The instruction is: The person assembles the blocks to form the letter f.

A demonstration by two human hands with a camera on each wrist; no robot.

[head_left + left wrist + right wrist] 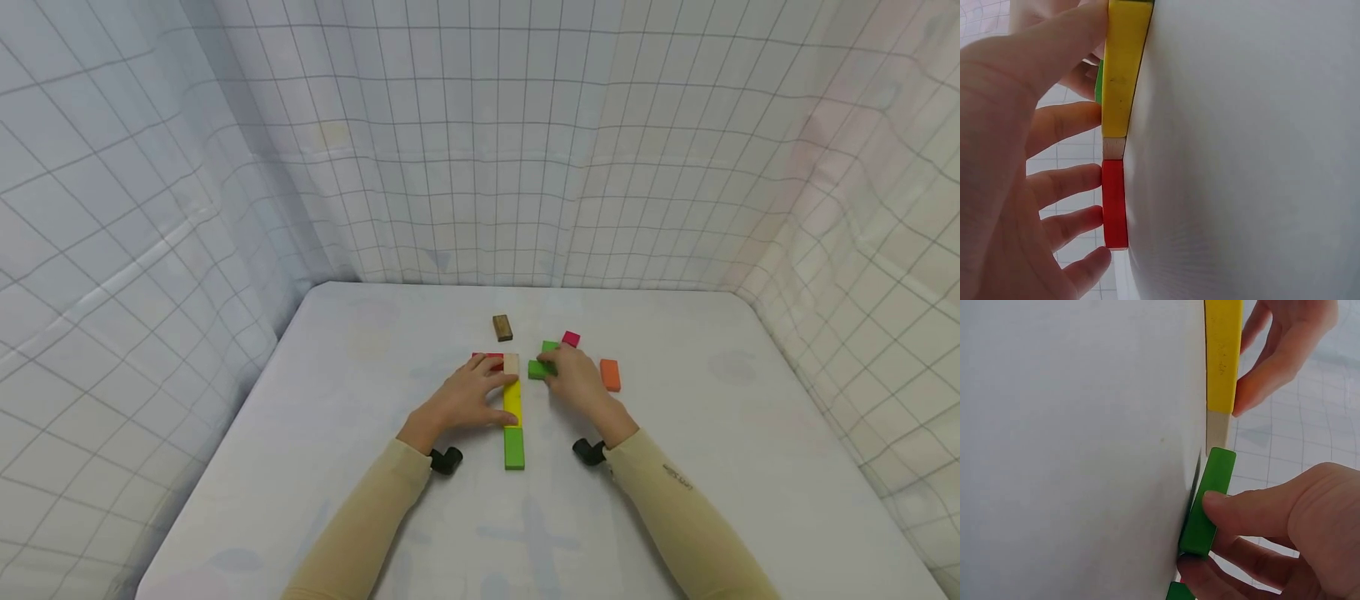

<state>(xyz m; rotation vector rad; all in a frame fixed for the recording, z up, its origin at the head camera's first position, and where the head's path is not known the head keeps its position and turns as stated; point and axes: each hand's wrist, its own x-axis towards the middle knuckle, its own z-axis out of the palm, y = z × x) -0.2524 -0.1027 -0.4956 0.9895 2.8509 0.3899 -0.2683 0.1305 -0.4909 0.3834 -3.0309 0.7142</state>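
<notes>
A line of flat blocks lies on the table: a red block [1115, 205], a pale wooden block [512, 364], a yellow block [513, 402] and a green block [514, 448] at the near end. My left hand [468, 393] is spread along it, its thumb and index finger at the yellow block and other fingertips at the red one. With thumb and fingers, my right hand [579, 382] pinches another green block [1207, 503], slightly tilted in the right wrist view, just right of the pale block. A further green block [550, 345] lies behind that hand's fingers, partly hidden.
Beyond the line is a brown block [502, 327]. A pinkish-red block [572, 338] lies past the right hand, and an orange block [611, 375] to its right. White gridded curtains [480, 150] stand around the table's [360, 375] back and sides.
</notes>
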